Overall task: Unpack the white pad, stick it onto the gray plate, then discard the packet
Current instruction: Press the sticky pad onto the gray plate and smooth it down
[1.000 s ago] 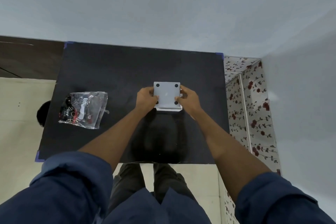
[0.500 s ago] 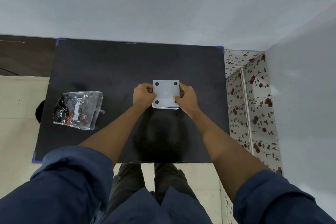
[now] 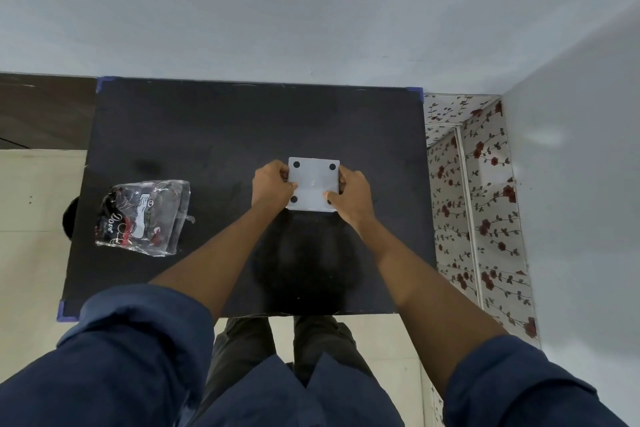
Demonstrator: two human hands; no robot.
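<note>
The gray plate [image 3: 313, 184], a square with a black dot near each corner, sits at the middle of the black table [image 3: 207, 135]. My left hand [image 3: 272, 184] grips its left edge and my right hand [image 3: 353, 194] grips its right edge, thumbs on top. A thin pale strip shows along the plate's near edge; I cannot tell if it is the white pad. The packet [image 3: 142, 218], clear plastic with black and red print, lies crumpled on the table's left side, apart from both hands.
The table stands against a pale wall, with blue tape [image 3: 417, 94] at its corners. A floral-patterned surface [image 3: 474, 204] runs along the right edge. A dark round object [image 3: 71, 222] sits just off the table's left edge, over a light floor.
Both hands keep hold of the plate in almost the same spot. The pale strip at its near edge has grown thinner. The packet has not moved.
</note>
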